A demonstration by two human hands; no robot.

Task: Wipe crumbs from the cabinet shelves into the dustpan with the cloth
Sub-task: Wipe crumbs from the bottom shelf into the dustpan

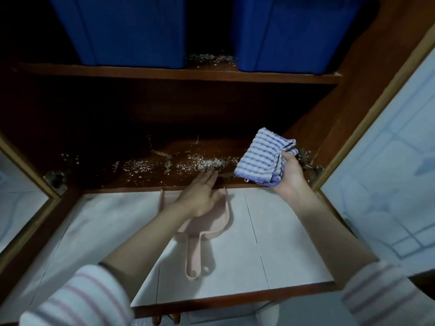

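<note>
At centre frame, crumbs (200, 164) spread wider than dustpan (213, 223) mouth; cloth (261, 158) gripped by right hand (290, 177), left hand (200, 196) fingers straight, dustpan unheld: spill past sides risked

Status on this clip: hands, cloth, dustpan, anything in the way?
Left hand flat, fingertips at lower shelf edge, above dustpan; right hand gripping cloth. Crumbs unswept on that shelf. More between blue bins above.

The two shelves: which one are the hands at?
The lower shelf. The left hand lies flat at its front edge and the right hand holds the cloth at its right end; the upper shelf, bearing blue bins, has no hand near.
</note>
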